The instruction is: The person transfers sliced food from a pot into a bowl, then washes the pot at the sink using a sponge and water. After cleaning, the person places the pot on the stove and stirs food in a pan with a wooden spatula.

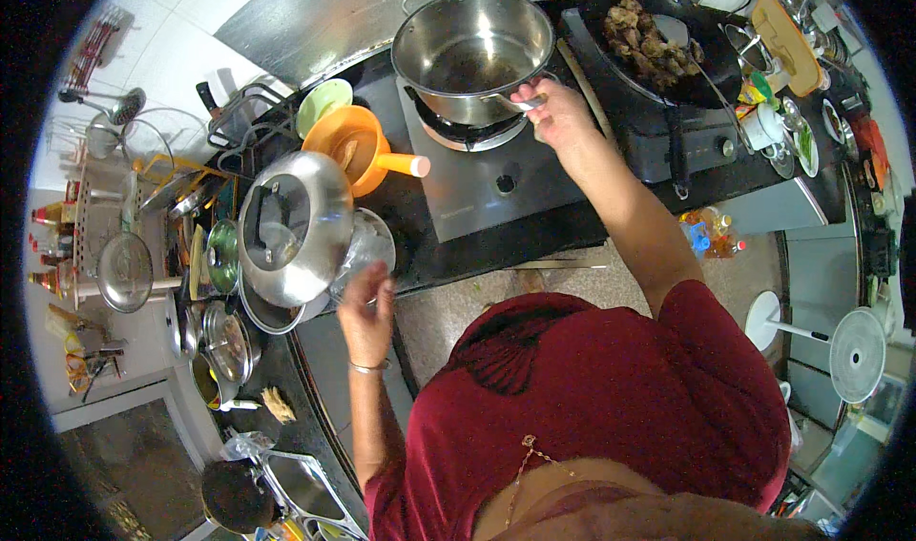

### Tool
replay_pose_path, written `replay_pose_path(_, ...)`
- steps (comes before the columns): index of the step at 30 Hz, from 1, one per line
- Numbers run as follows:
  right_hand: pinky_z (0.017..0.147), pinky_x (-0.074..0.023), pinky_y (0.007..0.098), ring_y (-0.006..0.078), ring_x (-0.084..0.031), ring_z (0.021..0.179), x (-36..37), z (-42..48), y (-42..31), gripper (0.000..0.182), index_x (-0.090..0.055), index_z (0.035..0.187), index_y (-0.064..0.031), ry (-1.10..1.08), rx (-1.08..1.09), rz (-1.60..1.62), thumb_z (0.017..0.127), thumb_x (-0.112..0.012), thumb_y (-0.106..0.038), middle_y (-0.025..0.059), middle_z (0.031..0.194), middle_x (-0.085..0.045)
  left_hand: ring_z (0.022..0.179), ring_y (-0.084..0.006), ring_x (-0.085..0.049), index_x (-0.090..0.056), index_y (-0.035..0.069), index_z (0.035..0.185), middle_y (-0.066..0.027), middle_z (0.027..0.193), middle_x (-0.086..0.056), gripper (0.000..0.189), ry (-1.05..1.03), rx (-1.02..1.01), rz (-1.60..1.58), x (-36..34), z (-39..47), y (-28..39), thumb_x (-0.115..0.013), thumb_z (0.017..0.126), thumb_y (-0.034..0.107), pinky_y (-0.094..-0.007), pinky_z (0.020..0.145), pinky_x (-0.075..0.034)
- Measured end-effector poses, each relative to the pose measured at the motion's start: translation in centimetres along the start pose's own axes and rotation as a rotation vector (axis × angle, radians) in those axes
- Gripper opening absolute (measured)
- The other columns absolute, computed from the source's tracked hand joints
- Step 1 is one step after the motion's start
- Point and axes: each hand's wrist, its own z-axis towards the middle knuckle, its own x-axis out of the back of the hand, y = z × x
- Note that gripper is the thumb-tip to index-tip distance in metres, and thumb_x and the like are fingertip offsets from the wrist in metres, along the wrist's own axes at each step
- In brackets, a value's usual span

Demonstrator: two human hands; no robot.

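My right hand grips the near side handle of a stainless steel stockpot. The pot has no lid on and stands over the left gas burner; whether it rests fully on the support I cannot tell. My left hand, slightly blurred, is in front of a clear container with a plastic bag, thumb apart from the fingers and nothing visible in it. Just left of it, a steel lid with a glass window and black handle leans tilted over a metal pot.
An orange long-handled dipper and a green bowl stand left of the burner. On the right burner, a black wok holds browned meat pieces and a spatula. Small dishes crowd the right counter. A sink lies lower left.
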Motion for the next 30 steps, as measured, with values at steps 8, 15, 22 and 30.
replay_pose_path(8,0.063,-0.0514,0.0338,0.0221,-0.057,0.067,-0.9,0.0,1.6,0.013,-0.050,0.084,0.0030,-0.013,-0.015,0.064,0.073,-0.045,0.005,0.0121,0.081,-0.054,0.081,-0.0135,-0.057,-0.054,-0.001,0.103,-0.0094,0.091,-0.059,0.023,-0.171,0.152,-0.269,-5.7,-1.7,0.8,-0.053,0.081,0.006,-0.0255,0.073,-0.045)
replay_pose_path(15,0.080,-0.0426,0.0415,0.0277,-0.049,0.100,1.6,-4.3,1.1,0.042,-0.039,0.112,-0.0028,-0.152,-0.120,-0.330,0.081,-0.054,-0.026,0.0122,0.113,-0.045,0.080,-0.0127,-0.057,-0.054,-0.001,0.103,-0.0093,0.089,-0.060,0.024,-0.337,-0.004,-0.274,-8.0,0.7,1.4,-0.054,0.080,0.005,-0.0249,0.072,-0.045)
replay_pose_path(22,0.073,-0.0461,0.0262,0.0168,-0.058,0.085,6.0,-15.6,-7.1,0.030,-0.047,0.112,-0.0009,-0.406,0.307,-0.933,0.087,-0.043,-0.017,0.0102,0.104,-0.055,0.080,-0.0121,-0.057,-0.055,0.000,0.103,-0.0090,0.089,-0.061,0.024,-0.476,0.007,-0.321,-11.1,0.9,-2.0,-0.054,0.080,0.007,-0.0240,0.070,-0.046)
replay_pose_path(30,0.076,-0.0432,0.0313,0.0237,-0.055,0.090,18.1,-9.8,-23.1,0.027,-0.052,0.106,-0.0046,0.196,0.980,-1.821,0.082,-0.049,-0.017,0.0122,0.100,-0.056,0.078,-0.0113,-0.055,-0.051,-0.002,0.106,-0.0064,0.090,-0.058,0.026,-0.486,0.054,-0.451,-14.9,3.7,2.2,-0.052,0.082,0.009,-0.0242,0.072,-0.044)
